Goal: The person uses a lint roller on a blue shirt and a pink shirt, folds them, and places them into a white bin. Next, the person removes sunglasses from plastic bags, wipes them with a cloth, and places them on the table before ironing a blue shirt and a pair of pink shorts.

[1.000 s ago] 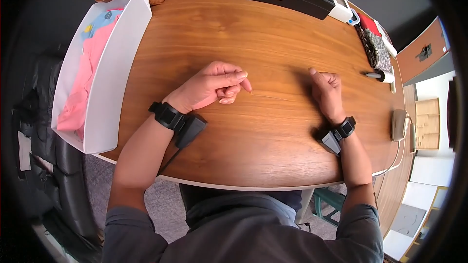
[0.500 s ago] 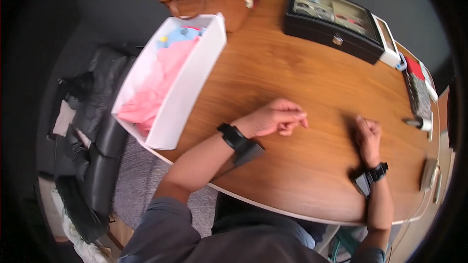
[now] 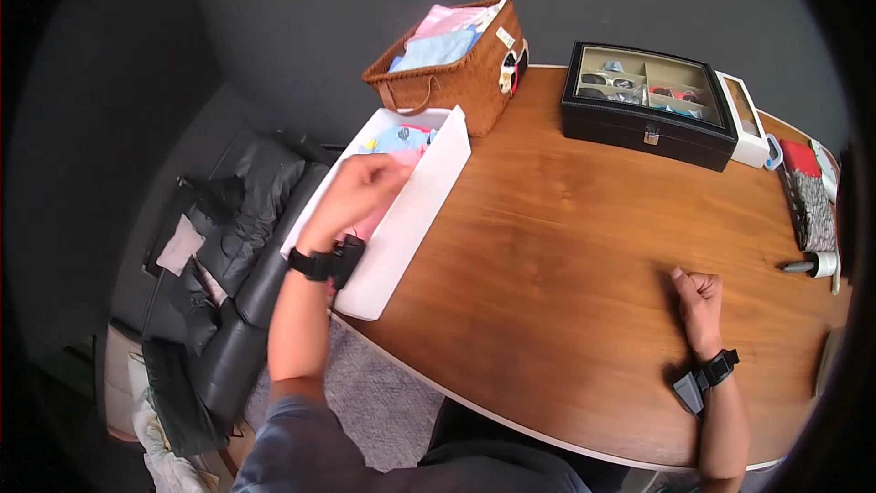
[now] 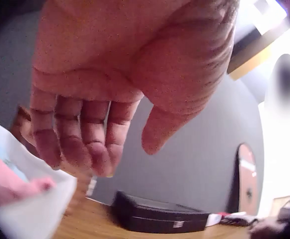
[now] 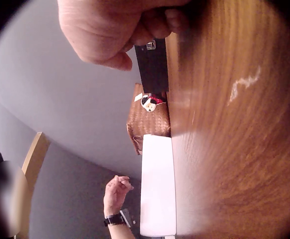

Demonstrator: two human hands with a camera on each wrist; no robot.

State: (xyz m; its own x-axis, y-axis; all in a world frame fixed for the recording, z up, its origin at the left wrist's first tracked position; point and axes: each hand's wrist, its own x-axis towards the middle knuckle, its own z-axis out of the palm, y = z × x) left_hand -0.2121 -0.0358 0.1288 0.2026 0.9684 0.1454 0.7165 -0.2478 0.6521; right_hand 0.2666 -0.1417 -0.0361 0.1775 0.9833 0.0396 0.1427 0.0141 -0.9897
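Observation:
My left hand (image 3: 351, 201) is raised over the long white box (image 3: 415, 228), blocking part of the view of the pink cloth (image 3: 365, 224) inside. Light blue printed cloth (image 3: 394, 140) lies at the box's far end. In the left wrist view the hand (image 4: 105, 69) has slightly bent fingers and a separate thumb, holding nothing; pink cloth (image 4: 10, 181) shows below left. My right hand (image 3: 701, 310) rests on the table at the right, fingers loosely curled and empty. The right wrist view shows this hand (image 5: 110, 30) close to the wood.
Behind the white box stands a brown woven basket (image 3: 465, 82) of folded cloth. A black glass-topped case (image 3: 639, 132) holds glasses at the back, beside a narrow white box (image 3: 750, 141). Knitted fabric (image 3: 809, 210) and a dark pen (image 3: 798, 267) lie at the right edge.
My left hand has moved left from above the table to over the white box. The head view has turned left and up, showing the whole basket. My right hand stays on the table.

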